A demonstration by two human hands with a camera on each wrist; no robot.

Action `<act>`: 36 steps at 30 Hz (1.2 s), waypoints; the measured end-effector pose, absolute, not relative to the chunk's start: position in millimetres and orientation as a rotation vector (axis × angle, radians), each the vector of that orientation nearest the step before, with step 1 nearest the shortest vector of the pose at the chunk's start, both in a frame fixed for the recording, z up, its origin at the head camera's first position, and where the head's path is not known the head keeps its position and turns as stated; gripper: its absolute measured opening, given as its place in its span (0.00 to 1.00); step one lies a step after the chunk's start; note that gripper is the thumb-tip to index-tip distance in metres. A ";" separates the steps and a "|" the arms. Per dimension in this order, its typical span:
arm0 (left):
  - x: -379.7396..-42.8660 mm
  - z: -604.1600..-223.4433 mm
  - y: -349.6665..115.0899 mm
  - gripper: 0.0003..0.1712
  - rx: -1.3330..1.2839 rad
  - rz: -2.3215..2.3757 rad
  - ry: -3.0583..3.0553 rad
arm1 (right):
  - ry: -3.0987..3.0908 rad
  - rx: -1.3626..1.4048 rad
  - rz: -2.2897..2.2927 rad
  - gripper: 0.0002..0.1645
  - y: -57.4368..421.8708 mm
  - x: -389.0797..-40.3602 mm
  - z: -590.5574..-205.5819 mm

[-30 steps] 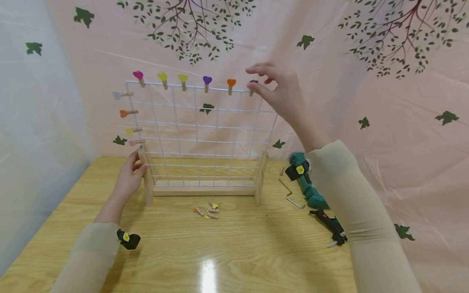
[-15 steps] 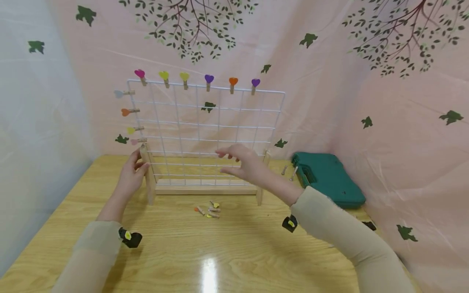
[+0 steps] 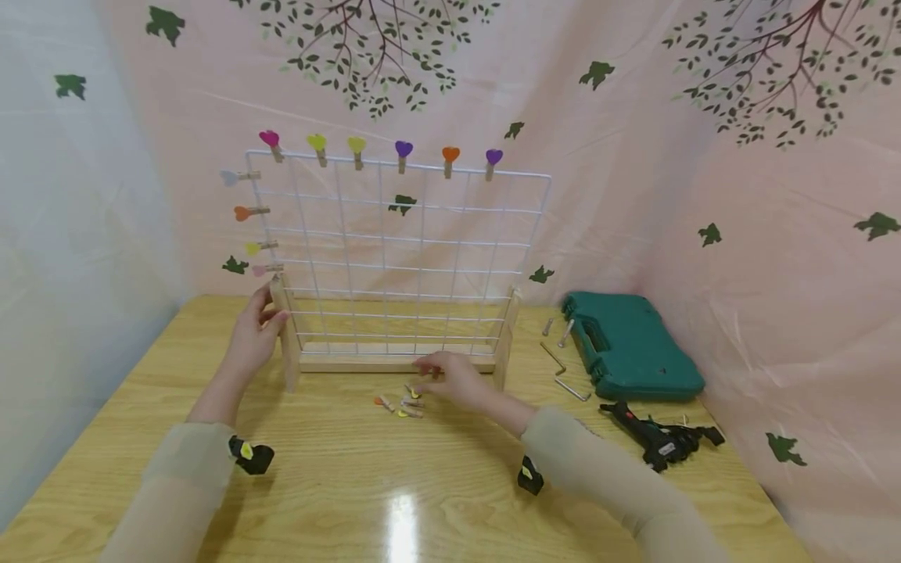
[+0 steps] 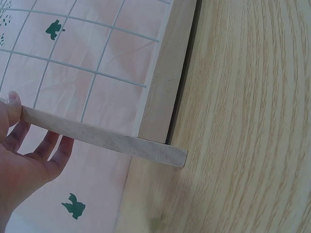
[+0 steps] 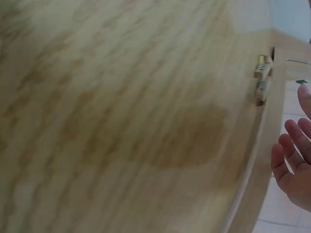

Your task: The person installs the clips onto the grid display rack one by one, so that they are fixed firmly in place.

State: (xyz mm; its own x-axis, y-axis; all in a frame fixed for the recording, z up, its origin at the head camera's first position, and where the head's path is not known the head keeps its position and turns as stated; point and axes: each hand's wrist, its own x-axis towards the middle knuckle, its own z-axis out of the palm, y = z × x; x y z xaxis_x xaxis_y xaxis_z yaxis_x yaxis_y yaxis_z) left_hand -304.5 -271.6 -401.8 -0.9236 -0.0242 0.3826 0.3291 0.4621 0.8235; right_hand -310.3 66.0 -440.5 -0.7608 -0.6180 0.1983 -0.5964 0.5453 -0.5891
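Note:
A white wire grid [image 3: 524, 174] stands in a wooden stand [image 3: 359, 364]. Small clothespins with coloured hearts are clipped along its top, such as a purple heart clothespin [image 3: 494, 159], and down its left side. My left hand [image 3: 253, 336] holds the stand's left upright; in the left wrist view, thumb and fingers lie on either side of the wooden upright [image 4: 107, 138]. Several loose clothespins [image 3: 384, 403] lie in front of the stand. Just over them is my right hand [image 3: 454, 381], fingers parted from the thumb, gripping nothing visible. The right wrist view shows the loose clothespins [image 5: 262, 80] beyond its fingertips.
To the right lies a green plastic case [image 3: 651, 344]. Beside it are screws [image 3: 566, 334] and two hex keys [image 3: 572, 389]. A black glue gun [image 3: 662, 439] rests nearer the table's right edge. A patterned pink cloth hangs behind.
My right hand has let go of the purple heart clothespin on the grid's top wire and come down to the loose clothespins. My left hand keeps its hold on the upright.

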 end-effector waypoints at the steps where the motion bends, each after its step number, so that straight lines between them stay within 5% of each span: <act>1: -304.7 -401.9 -271.6 0.31 -0.258 -1.445 -2.375 | 2.728 -1.056 -1.024 0.24 66.0 -311.5 -444.0; 27: -303.2 -398.8 -270.6 0.31 -0.248 -1.456 -2.386 | 2.719 -1.101 -0.915 0.03 58.9 -312.2 -462.9; 36: -301.6 -399.4 -269.6 0.31 -0.240 -1.457 -2.396 | 2.574 -0.935 -1.167 0.04 69.6 -298.5 -420.6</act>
State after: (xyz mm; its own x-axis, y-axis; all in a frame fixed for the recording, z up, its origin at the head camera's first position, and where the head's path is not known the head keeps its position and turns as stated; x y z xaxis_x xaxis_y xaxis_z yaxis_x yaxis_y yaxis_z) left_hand -301.6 -269.6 -399.4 -0.9327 -0.0248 0.3598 0.3081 0.4641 0.8305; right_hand -298.5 69.6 -420.6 -0.7903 -0.6039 0.1031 -0.4754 0.4984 -0.7249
